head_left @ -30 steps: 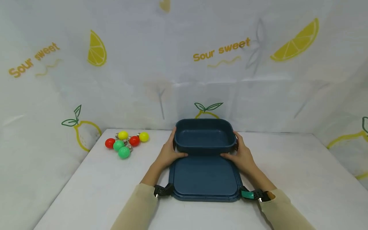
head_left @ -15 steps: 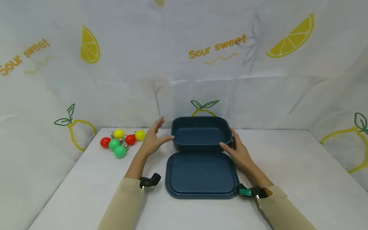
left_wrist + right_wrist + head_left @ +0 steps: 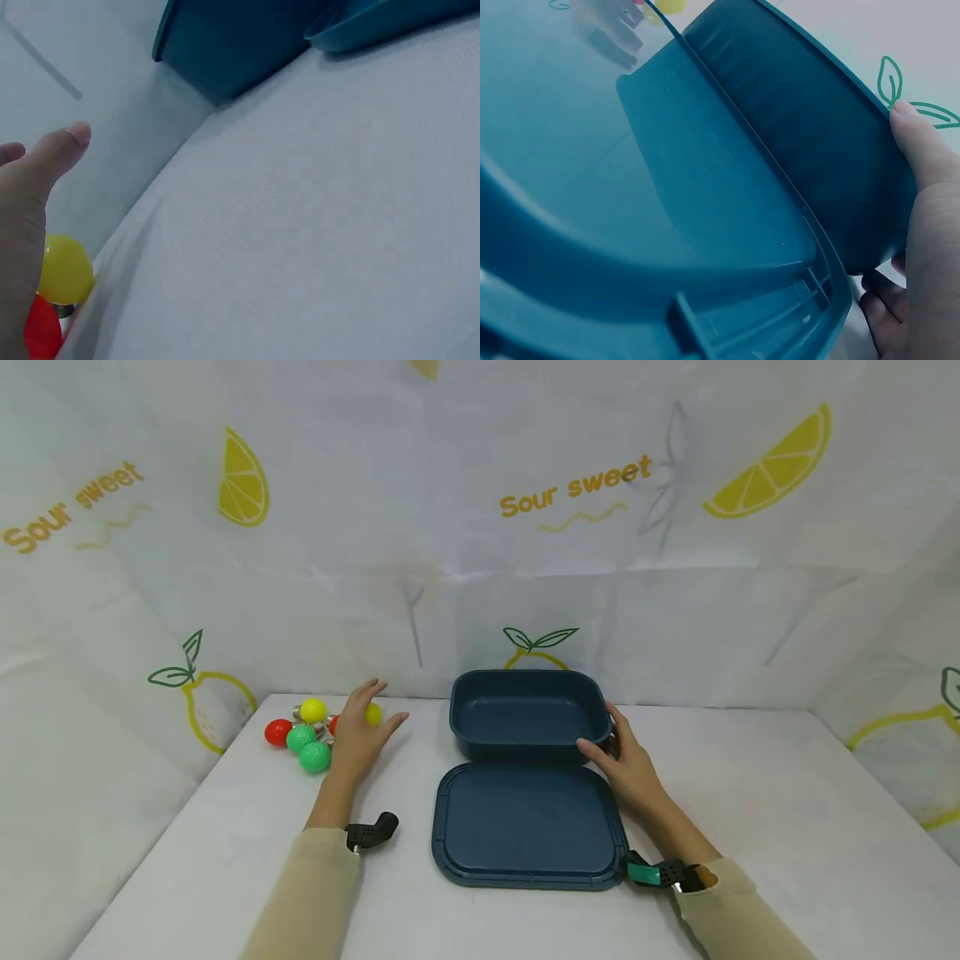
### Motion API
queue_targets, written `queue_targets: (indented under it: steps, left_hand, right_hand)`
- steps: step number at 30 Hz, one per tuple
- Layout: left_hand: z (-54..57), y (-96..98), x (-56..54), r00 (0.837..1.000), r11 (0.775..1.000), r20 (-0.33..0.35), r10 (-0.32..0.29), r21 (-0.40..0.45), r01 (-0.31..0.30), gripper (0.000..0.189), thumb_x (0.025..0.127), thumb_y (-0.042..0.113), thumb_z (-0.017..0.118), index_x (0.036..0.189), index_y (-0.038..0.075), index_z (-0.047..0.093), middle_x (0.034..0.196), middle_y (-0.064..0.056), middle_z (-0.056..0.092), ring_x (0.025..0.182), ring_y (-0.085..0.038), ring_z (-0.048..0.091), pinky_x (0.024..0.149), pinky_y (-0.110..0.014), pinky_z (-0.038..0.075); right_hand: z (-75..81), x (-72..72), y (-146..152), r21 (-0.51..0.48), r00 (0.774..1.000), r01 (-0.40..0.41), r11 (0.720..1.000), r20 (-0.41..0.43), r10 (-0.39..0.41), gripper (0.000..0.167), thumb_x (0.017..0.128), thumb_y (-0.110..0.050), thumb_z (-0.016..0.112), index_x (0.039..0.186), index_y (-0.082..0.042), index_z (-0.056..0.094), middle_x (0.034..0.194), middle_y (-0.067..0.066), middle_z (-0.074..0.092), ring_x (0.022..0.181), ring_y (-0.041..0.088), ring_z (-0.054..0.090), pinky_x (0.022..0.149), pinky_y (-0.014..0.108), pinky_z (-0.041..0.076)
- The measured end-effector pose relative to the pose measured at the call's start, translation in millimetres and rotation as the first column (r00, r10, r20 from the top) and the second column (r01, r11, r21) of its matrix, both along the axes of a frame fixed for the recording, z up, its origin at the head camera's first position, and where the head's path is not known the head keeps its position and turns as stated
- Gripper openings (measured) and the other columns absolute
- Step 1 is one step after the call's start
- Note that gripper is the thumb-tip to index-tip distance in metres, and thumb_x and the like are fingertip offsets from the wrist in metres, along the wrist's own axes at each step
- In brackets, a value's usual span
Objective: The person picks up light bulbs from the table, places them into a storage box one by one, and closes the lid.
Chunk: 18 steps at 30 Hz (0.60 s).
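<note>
A dark blue lunch box (image 3: 525, 749), uncovered with nothing visible inside, stands at the back of the table. Its lid (image 3: 529, 827) lies flat in front. My right hand (image 3: 634, 768) grips the box's right end, thumb on the front rim and fingers round the side; the right wrist view shows the thumb (image 3: 922, 150) against its wall. My left hand (image 3: 358, 739), fingers spread and holding nothing, hovers beside a group of light bulbs. It partly hides a red bulb and a yellow bulb (image 3: 373, 715). Other bulbs are yellow (image 3: 312, 710), red (image 3: 278, 732) and green (image 3: 314, 757).
A white cloth with lemon prints (image 3: 465, 543) hangs behind the table (image 3: 750, 793). The lid's right front corner lies close to the right wrist strap (image 3: 660, 872). In the left wrist view, the box (image 3: 232, 45) and lid (image 3: 375, 30) appear at the top.
My left hand has let go of the box's left end and moved left to the bulbs. The right hand keeps its grip on the box, which stays in place.
</note>
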<state>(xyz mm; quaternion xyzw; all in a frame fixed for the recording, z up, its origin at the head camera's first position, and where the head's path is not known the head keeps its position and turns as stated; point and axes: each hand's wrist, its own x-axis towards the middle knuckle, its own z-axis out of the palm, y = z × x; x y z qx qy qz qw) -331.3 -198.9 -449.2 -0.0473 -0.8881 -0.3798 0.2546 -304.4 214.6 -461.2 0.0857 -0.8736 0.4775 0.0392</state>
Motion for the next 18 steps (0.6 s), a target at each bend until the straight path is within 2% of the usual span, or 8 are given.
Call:
queue_targets:
  steps: [4, 7, 13, 18]
  left_hand:
    - [-2.1, 1.6, 1.5, 0.998, 0.988, 0.066, 0.023, -0.152, -0.013, 0.069, 0.088, 0.030, 0.080, 0.147, 0.011, 0.050, 0.161, -0.013, 0.039, 0.146, -0.039, 0.042, 0.114, -0.054, 0.043]
    - [0.0, 1.7, 1.7, 0.996, 0.977, 0.077, 0.050, -0.210, -0.033, 0.068, 0.089, 0.029, 0.079, 0.148, 0.012, 0.049, 0.162, -0.013, 0.036, 0.148, -0.041, 0.038, 0.114, -0.056, 0.043]
    - [-2.0, 0.8, 4.4, 0.989, 0.983, 0.138, 0.056, -0.181, -0.030, 0.064, 0.092, 0.021, 0.075, 0.149, 0.011, 0.047, 0.162, -0.015, 0.036, 0.147, -0.040, 0.040, 0.116, -0.055, 0.041]
    - [-5.7, 4.0, 3.7, 0.985, 0.982, 0.161, 0.056, -0.189, -0.025, 0.062, 0.094, 0.021, 0.073, 0.149, 0.012, 0.047, 0.156, -0.015, 0.046, 0.143, -0.036, 0.046, 0.117, -0.053, 0.041]
  right_hand:
    - [-0.9, 1.4, -0.4, -0.003, 1.000, 0.001, 1.000, 0.001, -0.001, 0.088, 0.100, -0.046, 0.060, 0.164, -0.025, 0.005, 0.164, 0.026, 0.027, 0.147, 0.047, 0.036, 0.117, 0.062, 0.035]
    - [1.4, -0.4, -2.1, -0.013, 1.000, -0.010, 1.000, -0.004, 0.010, 0.088, 0.100, -0.046, 0.060, 0.164, -0.023, 0.004, 0.164, 0.026, 0.027, 0.148, 0.047, 0.036, 0.117, 0.062, 0.035]
    - [0.8, 0.0, -1.9, -0.005, 1.000, -0.011, 1.000, 0.006, 0.011, 0.088, 0.100, -0.044, 0.060, 0.164, -0.023, 0.004, 0.164, 0.026, 0.028, 0.146, 0.046, 0.039, 0.116, 0.061, 0.037]
    - [-1.3, 0.7, 2.7, 0.005, 1.000, 0.002, 1.000, 0.014, -0.003, 0.088, 0.099, -0.047, 0.060, 0.164, -0.026, 0.004, 0.163, 0.025, 0.030, 0.145, 0.045, 0.041, 0.116, 0.061, 0.038]
